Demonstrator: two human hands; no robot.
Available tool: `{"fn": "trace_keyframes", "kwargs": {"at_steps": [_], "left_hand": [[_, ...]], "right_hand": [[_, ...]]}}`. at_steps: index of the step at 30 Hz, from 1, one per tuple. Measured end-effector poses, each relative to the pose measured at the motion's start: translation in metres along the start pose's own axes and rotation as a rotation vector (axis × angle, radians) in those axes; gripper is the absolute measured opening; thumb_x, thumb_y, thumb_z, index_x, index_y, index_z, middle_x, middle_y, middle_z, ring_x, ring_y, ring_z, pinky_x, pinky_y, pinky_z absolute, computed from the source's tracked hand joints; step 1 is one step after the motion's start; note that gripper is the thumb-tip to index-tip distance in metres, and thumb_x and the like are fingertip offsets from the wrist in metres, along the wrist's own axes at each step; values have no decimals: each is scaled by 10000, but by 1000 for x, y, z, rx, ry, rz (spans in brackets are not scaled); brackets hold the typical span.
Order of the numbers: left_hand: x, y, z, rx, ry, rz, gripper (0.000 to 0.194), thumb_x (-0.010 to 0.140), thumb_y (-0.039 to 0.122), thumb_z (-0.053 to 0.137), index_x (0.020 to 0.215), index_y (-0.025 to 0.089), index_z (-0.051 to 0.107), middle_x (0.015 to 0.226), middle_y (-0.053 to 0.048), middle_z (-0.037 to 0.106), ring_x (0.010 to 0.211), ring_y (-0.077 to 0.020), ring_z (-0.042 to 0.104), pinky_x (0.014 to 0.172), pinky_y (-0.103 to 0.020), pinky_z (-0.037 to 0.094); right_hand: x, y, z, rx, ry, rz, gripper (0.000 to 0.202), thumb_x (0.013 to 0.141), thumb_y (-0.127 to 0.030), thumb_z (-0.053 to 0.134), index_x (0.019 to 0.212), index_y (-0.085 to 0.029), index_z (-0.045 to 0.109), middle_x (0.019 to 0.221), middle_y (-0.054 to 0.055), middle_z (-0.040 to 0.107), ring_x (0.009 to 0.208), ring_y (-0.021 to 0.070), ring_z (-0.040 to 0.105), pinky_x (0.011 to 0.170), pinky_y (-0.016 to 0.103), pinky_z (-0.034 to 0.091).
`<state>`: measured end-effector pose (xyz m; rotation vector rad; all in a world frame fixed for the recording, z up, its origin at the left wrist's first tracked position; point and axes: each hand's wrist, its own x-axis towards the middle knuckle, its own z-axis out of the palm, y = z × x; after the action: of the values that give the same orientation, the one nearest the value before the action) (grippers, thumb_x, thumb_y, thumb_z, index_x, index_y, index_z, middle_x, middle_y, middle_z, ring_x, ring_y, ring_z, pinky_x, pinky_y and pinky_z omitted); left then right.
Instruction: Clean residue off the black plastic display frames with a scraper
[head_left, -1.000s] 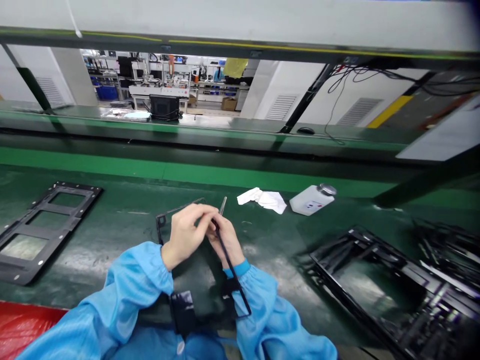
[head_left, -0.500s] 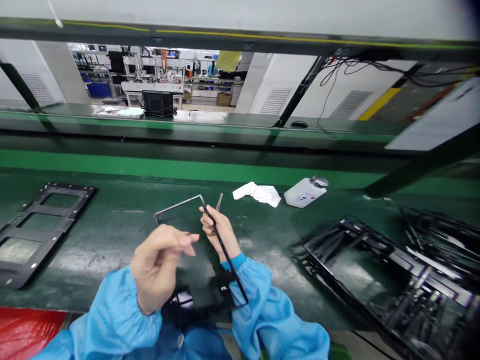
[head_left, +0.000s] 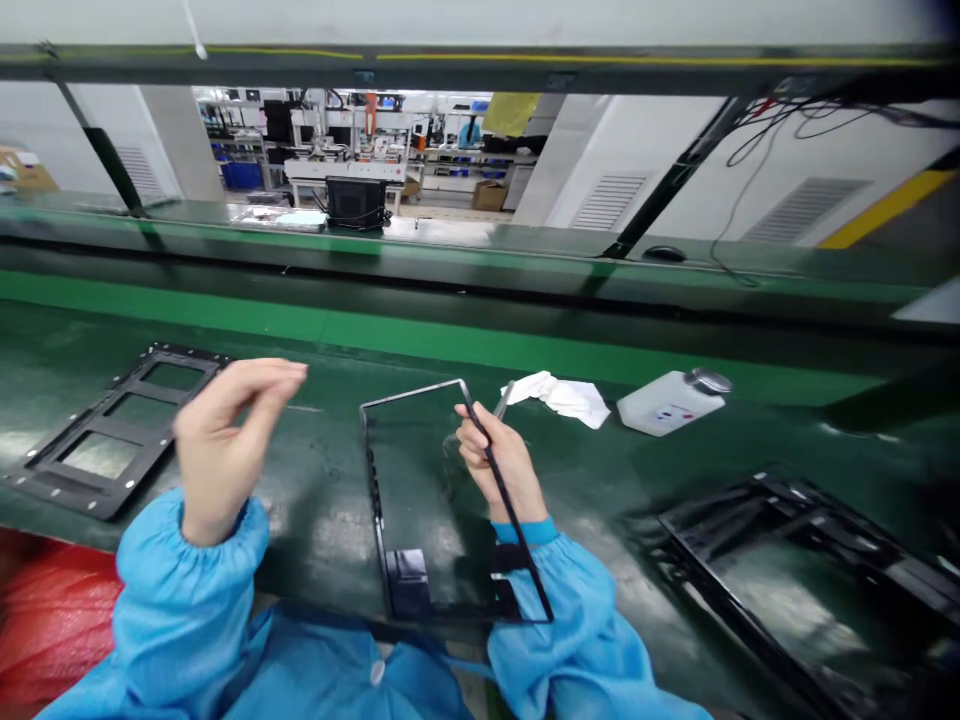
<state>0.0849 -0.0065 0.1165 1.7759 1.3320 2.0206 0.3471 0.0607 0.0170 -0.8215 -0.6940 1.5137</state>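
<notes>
A thin black rectangular frame (head_left: 374, 500) is held up near my body, tilted over the green bench. My right hand (head_left: 501, 465) grips its right side, with metal tweezers (head_left: 504, 400) sticking up from between the fingers. My left hand (head_left: 229, 440) is raised to the left, apart from the frame. Its fingertips are pressed together; whether something small is pinched there cannot be made out. Behind my left hand, a black plate with three rectangular openings (head_left: 90, 492) lies on the bench.
White wipes (head_left: 574, 400) and a white bottle with a metal cap (head_left: 667, 405) stand beyond my right hand. A pile of black frames (head_left: 810, 520) covers the right of the bench (head_left: 585, 480). Red plastic (head_left: 60, 620) shows at the lower left.
My left hand has moved left and away from the thin frame, uncovering its left side. The view has turned left, so the bench items appear farther right.
</notes>
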Motion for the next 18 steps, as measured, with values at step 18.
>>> {"fn": "trace_keyframes", "kwargs": {"at_steps": [18], "left_hand": [[-17,-112,-70,393,-207,-528,340,842,531,577,901,198,616,925,-63,722,932,-262,633,896,-415,443]], "right_hand": [[3,-21,-13,-6,140,-225,283,713,-375,787,807,-127,688,512,-90,316,433,36,223,325,139,168]]}}
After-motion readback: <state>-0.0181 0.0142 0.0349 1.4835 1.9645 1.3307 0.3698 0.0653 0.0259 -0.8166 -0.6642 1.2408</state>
